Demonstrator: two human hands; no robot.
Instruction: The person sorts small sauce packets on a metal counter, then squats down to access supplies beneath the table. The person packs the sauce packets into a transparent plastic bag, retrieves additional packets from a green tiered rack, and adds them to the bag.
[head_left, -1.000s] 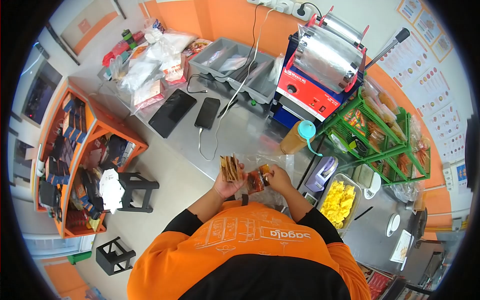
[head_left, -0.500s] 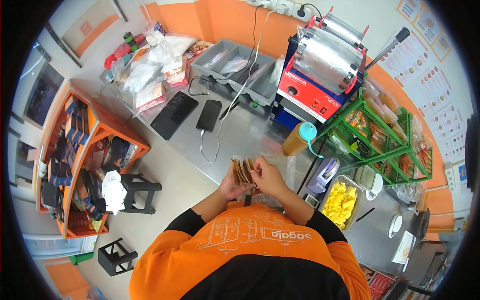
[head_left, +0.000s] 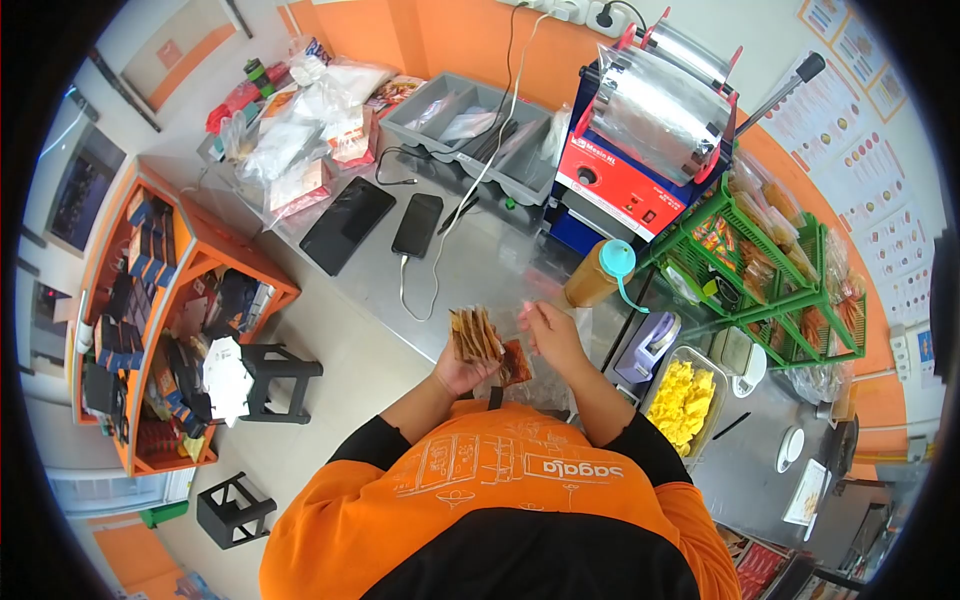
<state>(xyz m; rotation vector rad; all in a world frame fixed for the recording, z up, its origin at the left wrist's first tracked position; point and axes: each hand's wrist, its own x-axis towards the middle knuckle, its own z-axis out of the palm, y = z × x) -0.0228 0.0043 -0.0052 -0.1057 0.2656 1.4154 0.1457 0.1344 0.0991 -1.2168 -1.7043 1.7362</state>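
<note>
My left hand [head_left: 466, 374] is wrapped round a stack of small flat sachets [head_left: 474, 335], brown and gold, fanned upright above the palm. A reddish-brown sachet [head_left: 515, 363] lies just right of the stack, at the near edge of the table over clear plastic [head_left: 548, 385]. My right hand [head_left: 549, 333] is raised to the right of the sachets, apart from them, its fingers curled together; whether anything small is between them cannot be made out. Close beyond that hand stands a brown bottle with a turquoise lid [head_left: 592, 282].
A phone [head_left: 417, 226] with a white cable and a black tablet [head_left: 347, 226] lie on the metal table. Behind are a grey divided tray [head_left: 470, 130] and a red-blue sealing machine [head_left: 625, 185]. Right stand green baskets [head_left: 750, 262], a tape dispenser [head_left: 646, 347] and a yellow-filled container [head_left: 681, 405].
My right hand went to the stack in my left hand, then moved away to the right. The reddish-brown sachet it held earlier is now beside the stack.
</note>
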